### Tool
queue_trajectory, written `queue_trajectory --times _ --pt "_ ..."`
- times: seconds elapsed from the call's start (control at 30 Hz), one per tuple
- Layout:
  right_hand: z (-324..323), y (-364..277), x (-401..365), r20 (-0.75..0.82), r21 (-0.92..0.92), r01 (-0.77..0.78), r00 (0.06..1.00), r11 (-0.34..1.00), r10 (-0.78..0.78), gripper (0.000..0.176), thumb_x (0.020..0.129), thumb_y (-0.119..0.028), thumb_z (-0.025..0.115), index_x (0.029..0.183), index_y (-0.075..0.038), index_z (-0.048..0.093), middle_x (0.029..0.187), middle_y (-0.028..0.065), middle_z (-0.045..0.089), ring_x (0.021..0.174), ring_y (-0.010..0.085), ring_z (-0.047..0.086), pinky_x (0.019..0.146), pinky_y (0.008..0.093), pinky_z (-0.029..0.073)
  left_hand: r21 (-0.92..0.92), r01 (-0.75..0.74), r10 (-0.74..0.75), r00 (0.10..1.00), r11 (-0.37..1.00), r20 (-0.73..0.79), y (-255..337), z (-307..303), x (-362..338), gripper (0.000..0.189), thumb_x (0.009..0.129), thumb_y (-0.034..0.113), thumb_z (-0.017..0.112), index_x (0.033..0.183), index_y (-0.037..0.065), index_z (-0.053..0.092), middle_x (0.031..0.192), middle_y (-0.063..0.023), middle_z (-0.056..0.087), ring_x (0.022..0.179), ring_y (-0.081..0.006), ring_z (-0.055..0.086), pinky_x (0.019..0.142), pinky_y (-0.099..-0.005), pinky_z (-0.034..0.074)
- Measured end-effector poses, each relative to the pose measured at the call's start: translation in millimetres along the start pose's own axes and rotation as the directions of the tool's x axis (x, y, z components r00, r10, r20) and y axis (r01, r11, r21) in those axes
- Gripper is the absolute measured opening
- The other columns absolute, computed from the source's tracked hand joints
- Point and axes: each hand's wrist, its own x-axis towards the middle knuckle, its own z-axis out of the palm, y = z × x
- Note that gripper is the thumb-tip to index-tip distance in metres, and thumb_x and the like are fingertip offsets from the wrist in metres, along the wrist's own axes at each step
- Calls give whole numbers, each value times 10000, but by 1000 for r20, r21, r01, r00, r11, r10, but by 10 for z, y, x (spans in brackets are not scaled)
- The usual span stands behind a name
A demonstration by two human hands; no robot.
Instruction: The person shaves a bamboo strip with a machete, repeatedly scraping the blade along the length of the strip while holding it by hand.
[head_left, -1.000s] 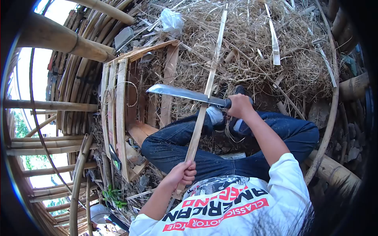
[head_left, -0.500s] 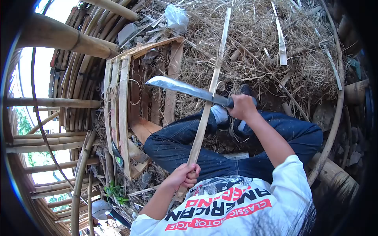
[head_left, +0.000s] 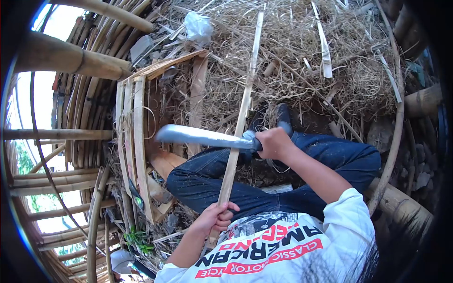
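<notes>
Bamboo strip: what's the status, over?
Left hand grips bamboo strip low. Right hand holds machete, blade crossing strip. Bent leg directly below.

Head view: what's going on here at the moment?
A person sits cross-legged on the ground among dry bamboo shavings. The left hand grips the near end of a long bamboo strip that runs away over the legs. The right hand holds a machete by its handle, with the blade crossing the strip. A slatted wooden frame stands on the person's left.
</notes>
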Motion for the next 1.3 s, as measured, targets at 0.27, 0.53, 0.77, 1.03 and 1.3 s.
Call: queue_trajectory --times 0.27,0.53,0.77,1.03,1.3 --pt "-135 598 355 -134 -166 -474 880 865 457 306 680 -303 668 836 -41 651 855 200 670 832 361 660 753 435 529 -2 -22 22 999 1000 50 -15 -81 29 354 1007 331 419 1059 -7 512 595 71 198 459 -33 185 386 -205 157" --pt "-48 399 153 3 -92 101 995 991 -102 270 572 -267 715 729 -87 589 639 109 617 632 315 643 590 410 520 11 27 -27 999 1000 -27 -66 -128 -69 374 1008 330 414 1112 -20 498 585 70 186 453 -41 182 392 -214 167" --pt "-198 807 483 -207 -84 -507 851 858 483 243 666 -265 668 807 -68 652 802 192 673 802 360 666 728 453 530 5 -38 38 999 999 0 14 -26 -4 318 1004 301 424 1074 -2 492 589 68 216 451 -31 198 387 -208 159" --pt "-28 429 45 -72 -52 -280 958 959 276 259 626 -282 677 789 -84 643 715 169 653 732 356 656 685 461 523 -210 25 -14 998 977 55 19 -136 222 309 963 367 467 957 59 439 720 17 314 466 -36 211 384 -181 204" --pt "43 159 38 -57 104 -222 972 969 229 240 634 -293 676 739 -79 647 696 180 647 723 361 653 680 458 526 -126 74 -63 994 989 88 100 -149 196 425 973 496 378 821 99 381 612 54 302 431 -30 231 372 -171 213"
